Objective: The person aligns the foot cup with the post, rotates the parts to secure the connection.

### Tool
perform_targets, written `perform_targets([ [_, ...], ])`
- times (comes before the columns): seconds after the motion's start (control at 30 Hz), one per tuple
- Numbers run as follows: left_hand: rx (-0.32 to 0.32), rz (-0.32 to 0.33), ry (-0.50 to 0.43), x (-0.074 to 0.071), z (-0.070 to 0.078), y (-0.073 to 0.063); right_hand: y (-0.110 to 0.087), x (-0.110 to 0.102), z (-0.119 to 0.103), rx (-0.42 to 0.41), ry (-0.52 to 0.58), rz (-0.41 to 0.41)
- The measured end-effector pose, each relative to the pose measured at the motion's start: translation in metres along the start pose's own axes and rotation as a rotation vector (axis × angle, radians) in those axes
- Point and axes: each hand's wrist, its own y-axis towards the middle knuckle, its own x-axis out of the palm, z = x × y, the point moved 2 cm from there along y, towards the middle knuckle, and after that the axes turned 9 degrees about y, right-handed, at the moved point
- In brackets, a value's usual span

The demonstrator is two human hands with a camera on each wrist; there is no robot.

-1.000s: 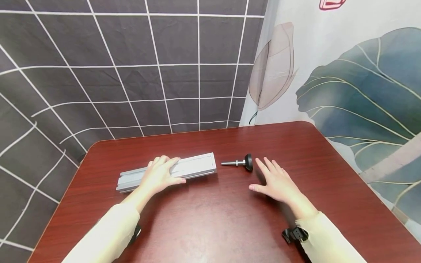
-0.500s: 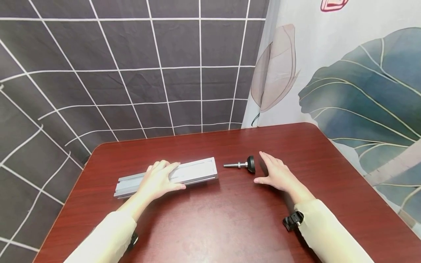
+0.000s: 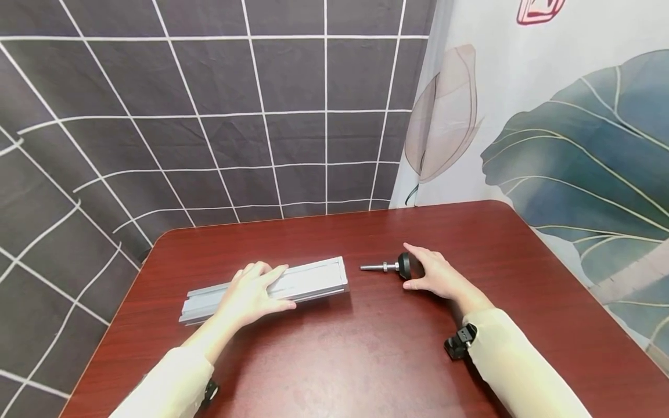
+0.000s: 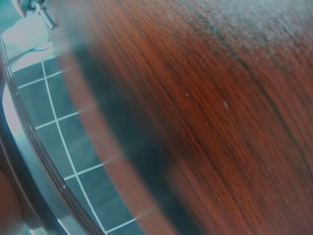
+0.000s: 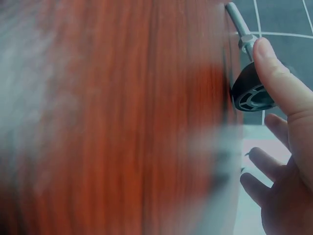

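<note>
A silvery aluminium profile [image 3: 308, 280] with long grooves lies slantwise on the left part of the table. My left hand [image 3: 251, 297] holds it from above, fingers over the far side and thumb along the near edge. To its right lies a levelling foot [image 3: 404, 265], its threaded rod pointing left and its black round base on the right. Around that base my right hand [image 3: 436, 276] is spread. In the right wrist view the thumb [image 5: 281, 83] overlaps the black base [image 5: 244, 90], while the other fingers stand apart from it.
The reddish-brown wooden table [image 3: 334, 360] has rounded far corners. Behind it hangs a dark grey cloth [image 3: 292, 139] with white grid lines; a leaf-patterned curtain [image 3: 564, 151] hangs on the right. A black device [image 3: 460, 341] sits on the right wrist.
My right hand has moved left to the levelling foot's base, with its fingers drawing closer together. The left hand stays on the profile. The head view has shifted slightly.
</note>
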Motion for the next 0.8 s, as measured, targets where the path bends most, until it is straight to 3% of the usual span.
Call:
perform_targets([
  [0.4,0.009,0.019,-0.003,-0.002,-0.001,-0.007,0.001,0.005,0.002,0.048,0.076,0.015],
  [0.8,0.02,0.038,-0.011,-0.003,-0.001,-0.007,-0.01,-0.005,-0.008,0.064,0.316,0.076],
])
